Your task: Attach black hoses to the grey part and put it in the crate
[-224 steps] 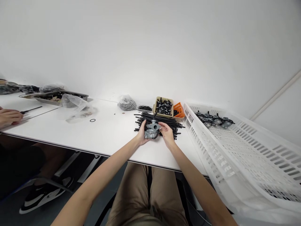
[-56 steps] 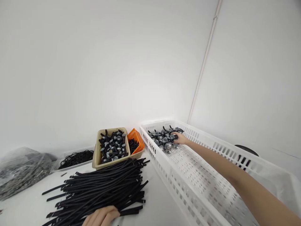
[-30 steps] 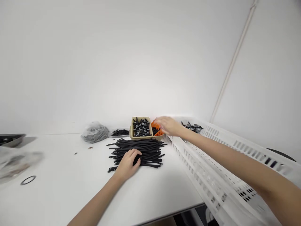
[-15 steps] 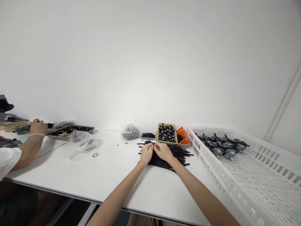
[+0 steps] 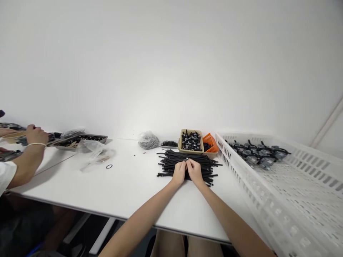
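My left hand (image 5: 179, 172) and my right hand (image 5: 194, 170) meet at the fingertips over a pile of black tubes (image 5: 171, 157). Both are closed in a pinch around a small dark part (image 5: 187, 159), too small to name. Behind the pile stands a beige basket (image 5: 180, 147) of black and clear plastic parts (image 5: 191, 140). An orange basket (image 5: 213, 143) with small black pieces leans at its right side. Left of the baskets, a small tray holds black rings (image 5: 169, 143).
A big white perforated crate (image 5: 241, 178) with black and clear assemblies (image 5: 258, 152) borders my right side. A bag of grey rings (image 5: 148, 140), a loose black ring (image 5: 109, 166), a clear plastic bag (image 5: 93, 153) and a metal tray (image 5: 103, 139) lie leftward. Another person's hand (image 5: 36, 135) works at far left.
Both my hands have shifted right and nearer to me over the tubes, still together at the fingertips. The small dark part now shows between them. The camera view has tilted slightly.
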`<state>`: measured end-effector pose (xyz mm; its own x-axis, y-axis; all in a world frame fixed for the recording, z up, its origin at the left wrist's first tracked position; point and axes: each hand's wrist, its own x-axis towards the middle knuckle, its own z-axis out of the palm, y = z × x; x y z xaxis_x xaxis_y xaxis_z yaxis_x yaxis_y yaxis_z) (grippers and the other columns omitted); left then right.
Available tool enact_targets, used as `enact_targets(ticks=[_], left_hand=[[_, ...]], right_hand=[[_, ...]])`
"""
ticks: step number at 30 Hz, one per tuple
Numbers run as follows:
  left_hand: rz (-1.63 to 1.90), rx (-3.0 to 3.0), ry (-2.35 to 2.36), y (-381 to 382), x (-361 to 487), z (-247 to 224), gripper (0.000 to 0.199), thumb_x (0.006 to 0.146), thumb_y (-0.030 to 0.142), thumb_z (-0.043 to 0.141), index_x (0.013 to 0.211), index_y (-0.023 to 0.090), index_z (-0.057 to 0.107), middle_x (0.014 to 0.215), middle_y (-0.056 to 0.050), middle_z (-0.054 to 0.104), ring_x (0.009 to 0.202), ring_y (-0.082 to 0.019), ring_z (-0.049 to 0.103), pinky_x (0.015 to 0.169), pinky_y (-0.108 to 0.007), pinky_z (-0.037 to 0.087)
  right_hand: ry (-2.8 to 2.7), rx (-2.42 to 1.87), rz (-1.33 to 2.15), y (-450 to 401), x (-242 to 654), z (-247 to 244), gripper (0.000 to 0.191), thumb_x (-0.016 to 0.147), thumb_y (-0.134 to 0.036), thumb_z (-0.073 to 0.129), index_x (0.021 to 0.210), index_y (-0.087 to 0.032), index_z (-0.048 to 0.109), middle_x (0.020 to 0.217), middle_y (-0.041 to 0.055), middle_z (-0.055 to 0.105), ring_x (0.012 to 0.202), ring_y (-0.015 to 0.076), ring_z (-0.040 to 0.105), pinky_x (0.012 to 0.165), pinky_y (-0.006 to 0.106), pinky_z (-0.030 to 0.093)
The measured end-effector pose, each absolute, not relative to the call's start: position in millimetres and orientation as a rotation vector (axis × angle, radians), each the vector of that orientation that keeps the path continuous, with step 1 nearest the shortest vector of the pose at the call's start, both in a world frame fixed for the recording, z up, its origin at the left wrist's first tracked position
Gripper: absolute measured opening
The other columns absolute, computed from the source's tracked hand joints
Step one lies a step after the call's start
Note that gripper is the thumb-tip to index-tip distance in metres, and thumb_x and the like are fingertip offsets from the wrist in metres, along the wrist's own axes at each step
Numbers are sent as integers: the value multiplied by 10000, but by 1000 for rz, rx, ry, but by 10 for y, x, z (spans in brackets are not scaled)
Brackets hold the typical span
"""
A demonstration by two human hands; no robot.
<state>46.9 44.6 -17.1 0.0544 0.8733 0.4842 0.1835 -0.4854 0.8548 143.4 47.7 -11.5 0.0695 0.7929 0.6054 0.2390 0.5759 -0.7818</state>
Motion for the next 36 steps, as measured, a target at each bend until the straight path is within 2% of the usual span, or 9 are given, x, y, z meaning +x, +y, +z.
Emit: enact_targets(ticks=[8,14,20,36], left_hand=[[1280,2133,1223,357,340,-99,445,958,301,269,601,170,499,623,-37,591,579,-138,486,595,-274,346],[1186,2257,1310,351,310,-66,452,972,257,265,682,155,596,701,-72,668,630,-160,573,635,-275,398],[1129,2335,1343,396,281,-76,420,965,259,296,727,154,627,741,-87,691,683,-185,611,681,-287,422],[1063,2440,1427,382,256,-14,468,964,250,273,681,154,634,734,-104,701,642,-195,610,630,-286,380]], right_hand=[[-1515,-973,465,381,1447,-59,397,852,-441,421,542,-199,367,506,-36,385,523,107,334,526,254,277],[-1545,-979,456,363,1451,-58,401,872,-442,399,555,-196,385,518,-35,381,534,109,342,535,254,284],[-1548,-989,453,375,1453,-74,396,867,-445,401,558,-198,377,513,-35,389,531,109,345,536,254,283],[-1566,-1006,468,389,1445,-67,397,861,-454,397,555,-204,362,520,-31,411,529,110,344,531,253,282]])
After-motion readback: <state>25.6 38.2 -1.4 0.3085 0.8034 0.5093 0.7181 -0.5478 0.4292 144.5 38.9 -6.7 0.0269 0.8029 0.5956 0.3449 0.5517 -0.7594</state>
